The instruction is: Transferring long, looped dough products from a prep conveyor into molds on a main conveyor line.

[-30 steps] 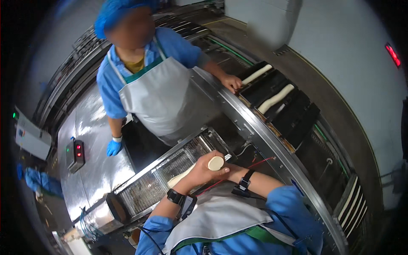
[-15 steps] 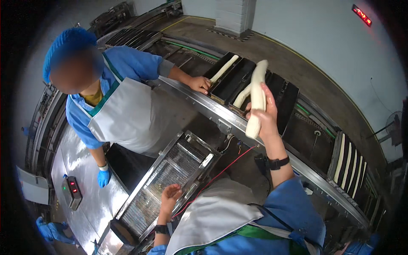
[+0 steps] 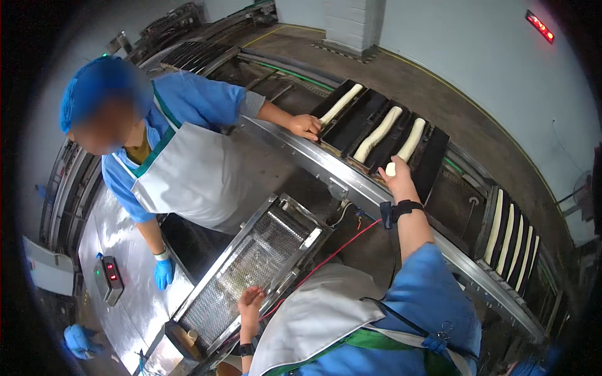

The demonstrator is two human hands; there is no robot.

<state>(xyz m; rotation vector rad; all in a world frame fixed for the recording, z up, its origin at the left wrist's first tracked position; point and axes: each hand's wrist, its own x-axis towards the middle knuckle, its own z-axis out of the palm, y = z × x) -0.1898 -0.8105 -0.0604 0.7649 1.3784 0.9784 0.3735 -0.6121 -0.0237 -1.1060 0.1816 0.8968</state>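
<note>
My right hand (image 3: pixel 398 177) is closed around the near end of a pale dough strip (image 3: pixel 412 139), which lies lengthwise in a compartment of a dark baking pan (image 3: pixel 433 160). My fingers hide part of this strip. One compartment over to the left rests another, slightly wavy dough strip (image 3: pixel 377 135). Low over the metal mesh conveyor (image 3: pixel 244 263), my left hand (image 3: pixel 250 302) holds nothing, its fingers loosely apart.
Across from me a co-worker rests a bare hand (image 3: pixel 305 126) at the pans; their gloved hand (image 3: pixel 163 273) is by a metal table (image 3: pixel 135 313). A steel rail (image 3: pixel 357 182) runs before me. Filled pans (image 3: pixel 511 241) sit right. A pale lump (image 3: pixel 191 336) lies at the mesh conveyor's lower end.
My right hand has lowered the raised dough strip into a pan compartment and still grips its near end. The other strip now lies straighter along its compartment. My left hand has dropped slightly.
</note>
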